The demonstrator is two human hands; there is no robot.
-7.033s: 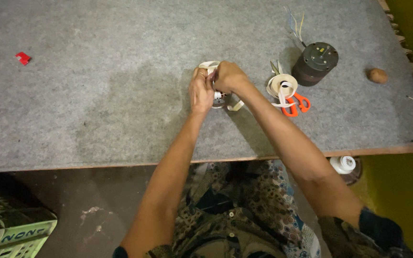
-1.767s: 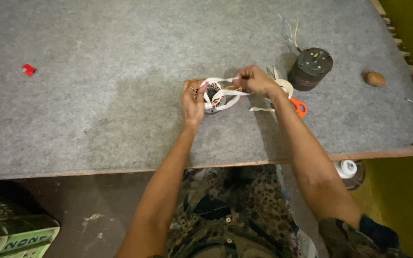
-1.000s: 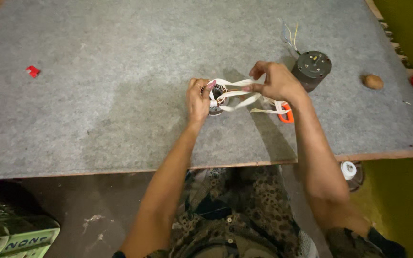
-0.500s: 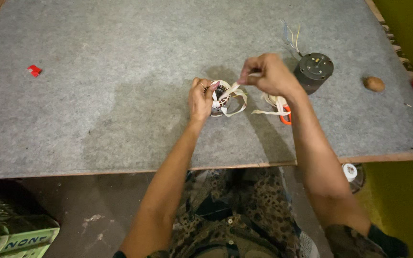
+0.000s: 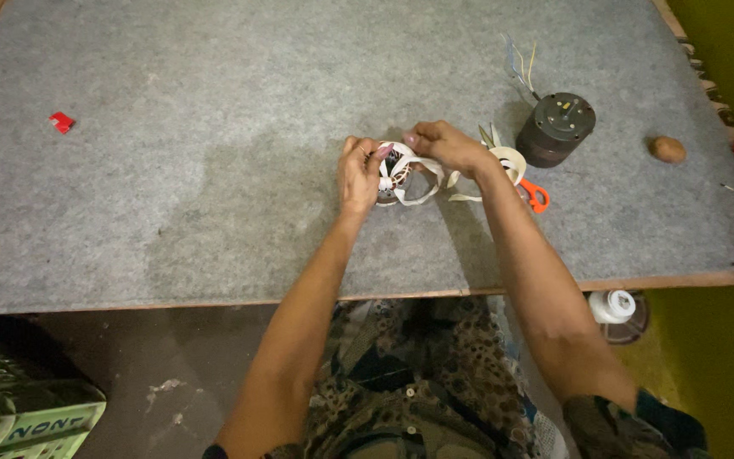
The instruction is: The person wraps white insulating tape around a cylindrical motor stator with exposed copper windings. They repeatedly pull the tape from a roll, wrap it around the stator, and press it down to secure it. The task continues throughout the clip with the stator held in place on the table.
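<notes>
My left hand (image 5: 356, 174) grips a small round wound coil (image 5: 394, 176) wrapped in white tape, holding it just above the grey felt table top (image 5: 214, 170). My right hand (image 5: 441, 146) pinches the loose end of the white tape strip (image 5: 425, 172) close to the coil, and the strip loops around the coil's right side. Just right of my right wrist lie a roll of white tape (image 5: 510, 161) and scissors with orange handles (image 5: 535, 195).
A dark cylindrical motor (image 5: 556, 128) with thin wires stands at the back right. A small brown lump (image 5: 667, 150) lies further right, a red scrap (image 5: 61, 121) at far left. A green crate (image 5: 19, 412) sits on the floor lower left; a white spool (image 5: 613, 306) below the table edge.
My right hand had pulled the tape strip out to the right, then came back in toward the coil. The strip now loops close around the coil.
</notes>
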